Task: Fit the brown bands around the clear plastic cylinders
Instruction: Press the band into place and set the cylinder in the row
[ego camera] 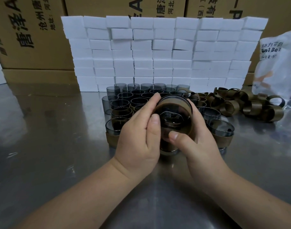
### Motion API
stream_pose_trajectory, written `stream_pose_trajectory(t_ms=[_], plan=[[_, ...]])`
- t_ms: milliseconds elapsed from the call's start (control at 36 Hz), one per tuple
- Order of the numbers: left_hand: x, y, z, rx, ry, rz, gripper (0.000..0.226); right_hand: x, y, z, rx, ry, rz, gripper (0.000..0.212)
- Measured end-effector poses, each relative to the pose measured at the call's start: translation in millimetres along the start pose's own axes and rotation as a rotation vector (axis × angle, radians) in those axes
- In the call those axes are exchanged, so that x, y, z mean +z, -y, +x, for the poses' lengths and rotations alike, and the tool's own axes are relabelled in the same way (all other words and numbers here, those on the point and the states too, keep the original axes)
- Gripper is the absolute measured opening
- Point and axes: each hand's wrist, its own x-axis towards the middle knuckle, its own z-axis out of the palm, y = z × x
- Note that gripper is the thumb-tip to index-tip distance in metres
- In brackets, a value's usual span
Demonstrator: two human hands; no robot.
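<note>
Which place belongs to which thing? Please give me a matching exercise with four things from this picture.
Things:
1. held cylinder
2. loose bands
3. white blocks
4. bag

Places:
a. at the right edge of the view
b. between left hand and right hand
c. stacked in a wall behind the standing cylinders
d. heaped on the table, right of the standing cylinders

Pairs: 1-b; 2-d; 3-c; 4-a
</note>
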Motion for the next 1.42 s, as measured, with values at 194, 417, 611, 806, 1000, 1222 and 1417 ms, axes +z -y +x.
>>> stream_pose_trajectory(t_ms=[194,417,611,806,1000,1222,1417], plan=[[3.3,-0.9,3.5,-0.162,-0.032,-0.201,0.051,-3.1,3.9,0.3,0.013,-0.042,-0.039,0.079],[0.2,-1.5,8.5,-0.164,0.012,-0.214,0.062,-1.8,4.4,-1.5,0.015,-0.056,-0.035,0.077],[0.5,-0.2,6.4,-0.189,-0.017,-0.291,0.053,-2.8,3.1,-1.6,-0.025,-0.02,-0.066,0.086],[-0.1,-0.4,7.4,-0.243,0.006,-0.267,0.023,-3.5,1.5,-0.1,-0.032,-0.017,-0.137,0.087],[0.1,2.2,8.2,-0.237,0.014,-0.254,0.044,-5.5,3.7,-0.3,-0.009,-0.034,-0.142,0.085],[-1.4,2.1,9.1,-0.218,-0.001,-0.24,0.033,-8.1,5.2,0.8,-0.024,-0.028,-0.144,0.079],[0.0,-2.2,10.2,-0.336,-0.067,-0.302,0.03,-10.0,6.3,1.6,-0.037,-0.037,-0.089,0.074]])
